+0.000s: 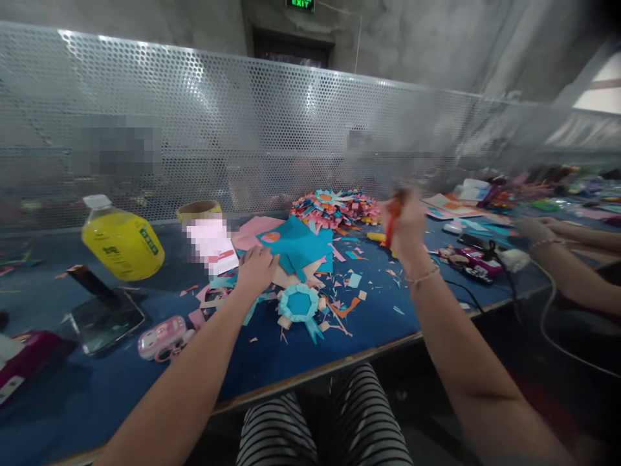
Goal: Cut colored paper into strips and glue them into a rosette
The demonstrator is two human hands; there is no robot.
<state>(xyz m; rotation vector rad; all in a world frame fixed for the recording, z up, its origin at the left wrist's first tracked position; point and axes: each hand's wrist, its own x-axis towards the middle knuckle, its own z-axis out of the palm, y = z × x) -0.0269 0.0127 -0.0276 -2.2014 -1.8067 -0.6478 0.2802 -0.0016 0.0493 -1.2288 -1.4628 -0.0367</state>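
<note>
My left hand [259,266] lies flat with fingers stretched over the left edge of a pile of coloured sheets, among them a blue sheet [310,241] and a pink sheet [250,232]. Just right of that hand is a light blue ruffled rosette [299,303] with a ribbon tail, resting on the table among scraps. Raised over the table's right side, my right hand [409,217] is closed round a slim orange-red tool [392,223]. Motion blurs it, so its exact kind does not show.
Paper cuttings are heaped [334,210] by the perforated metal screen [218,123]. To the left stand a bottle of yellow liquid [123,243], a tape roll [198,208], a phone [104,320] and a pink case [162,338]. Cables and another person's hands [538,233] are at right.
</note>
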